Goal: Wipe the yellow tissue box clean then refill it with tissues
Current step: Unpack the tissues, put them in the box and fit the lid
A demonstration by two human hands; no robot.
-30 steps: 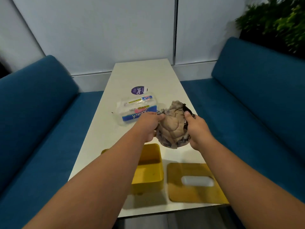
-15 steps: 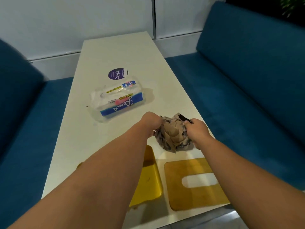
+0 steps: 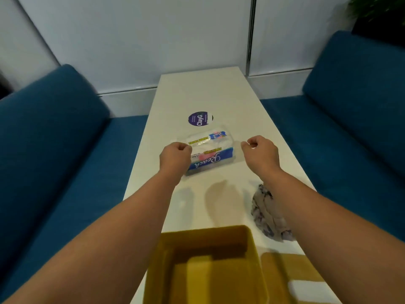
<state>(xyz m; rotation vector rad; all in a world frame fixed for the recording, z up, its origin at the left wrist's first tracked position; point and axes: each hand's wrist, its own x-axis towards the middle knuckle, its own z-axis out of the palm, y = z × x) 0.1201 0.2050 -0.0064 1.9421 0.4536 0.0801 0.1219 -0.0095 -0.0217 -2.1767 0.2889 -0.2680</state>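
Observation:
The open yellow tissue box stands empty at the near edge of the white table. Its yellow lid, with an oval slot, lies flat to the right of it. A crumpled grey-beige cloth lies on the table, partly under my right forearm. Farther out sits a plastic-wrapped tissue pack with a blue band. My left hand is closed on the pack's left end. At the right end, my right hand pinches what looks like the clear wrapper.
A round purple sticker lies on the table just beyond the pack. Blue sofas flank the table, one on the left and one on the right. A white wall panel stands behind, and a plant at the top right.
Both hands let go of the cloth, which now lies on the table at the right. They moved forward to the tissue pack and closed on its two ends.

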